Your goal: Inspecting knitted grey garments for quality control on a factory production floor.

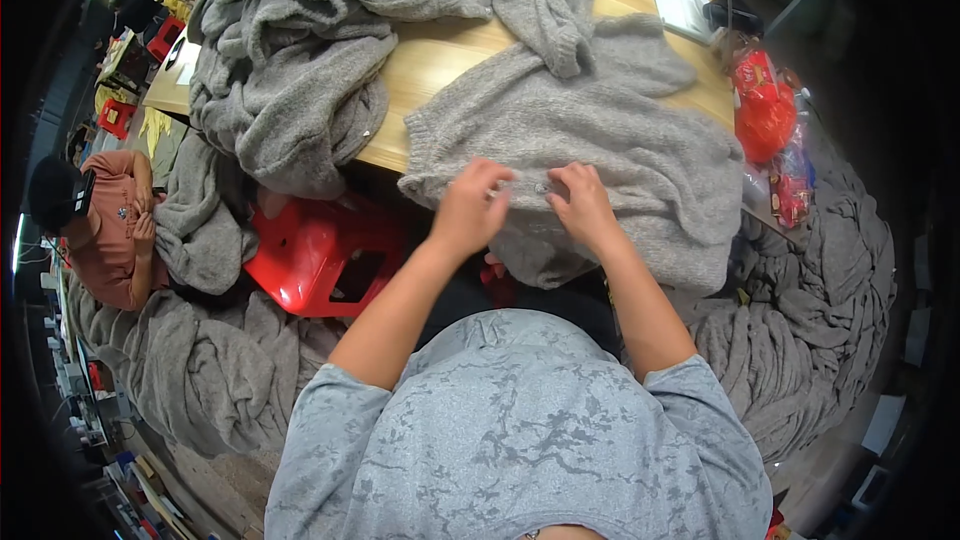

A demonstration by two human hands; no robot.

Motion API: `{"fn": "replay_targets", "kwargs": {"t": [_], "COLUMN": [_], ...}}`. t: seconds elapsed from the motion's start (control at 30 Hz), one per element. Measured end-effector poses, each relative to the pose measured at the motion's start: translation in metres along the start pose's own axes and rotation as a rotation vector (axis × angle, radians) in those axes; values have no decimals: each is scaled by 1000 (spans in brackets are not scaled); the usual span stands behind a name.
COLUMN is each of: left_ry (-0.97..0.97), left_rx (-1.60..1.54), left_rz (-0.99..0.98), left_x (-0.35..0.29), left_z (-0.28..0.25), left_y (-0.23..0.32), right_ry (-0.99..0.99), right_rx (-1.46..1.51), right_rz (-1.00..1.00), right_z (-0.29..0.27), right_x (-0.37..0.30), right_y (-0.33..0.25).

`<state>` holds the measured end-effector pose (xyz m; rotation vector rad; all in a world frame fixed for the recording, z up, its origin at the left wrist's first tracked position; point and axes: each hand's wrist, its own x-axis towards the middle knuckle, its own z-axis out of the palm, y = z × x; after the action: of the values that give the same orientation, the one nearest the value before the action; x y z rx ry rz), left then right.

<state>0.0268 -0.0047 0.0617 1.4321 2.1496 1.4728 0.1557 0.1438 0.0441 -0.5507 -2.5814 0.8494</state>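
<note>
A grey knitted sweater (640, 150) lies spread across the front of the table, its near part hanging over the edge toward my lap. Over its near side, my left hand (473, 206) has curved fingers with the thumb apart; no held thing shows. My right hand (584, 206) rests on the knit close beside it, fingers bent and thumb spread from them. Between the two hands a small dark speck shows on the fabric, too small to name. A ribbed band of the sweater lies just left of my left hand.
More grey knitwear (290, 60) is heaped on the left of the wooden table (430, 70). A red plastic stool (320, 255) stands at left. Red plastic bags (763, 105) are at the right edge. Grey knit piles (215, 370) surround me. A co-worker (110, 225) sits at far left.
</note>
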Motion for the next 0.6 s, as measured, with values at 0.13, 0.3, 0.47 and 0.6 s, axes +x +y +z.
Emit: {"fn": "replay_targets", "kwargs": {"t": [0.13, 0.3, 0.47, 0.6], "left_ry": [-89, -193, -358, -343], "left_rx": [-82, 68, -44, -77], "left_rz": [-156, -119, -207, -316], "left_x": [8, 10, 21, 21], "left_z": [35, 40, 28, 29], "left_y": [-3, -24, -13, -12], "right_ry": [-24, -95, -146, -86], "right_rx": [-49, 273, 487, 464], "right_rz": [9, 195, 376, 334], "right_z": [7, 1, 4, 12], "right_x": [1, 4, 8, 7], "right_y": [2, 3, 9, 5]}}
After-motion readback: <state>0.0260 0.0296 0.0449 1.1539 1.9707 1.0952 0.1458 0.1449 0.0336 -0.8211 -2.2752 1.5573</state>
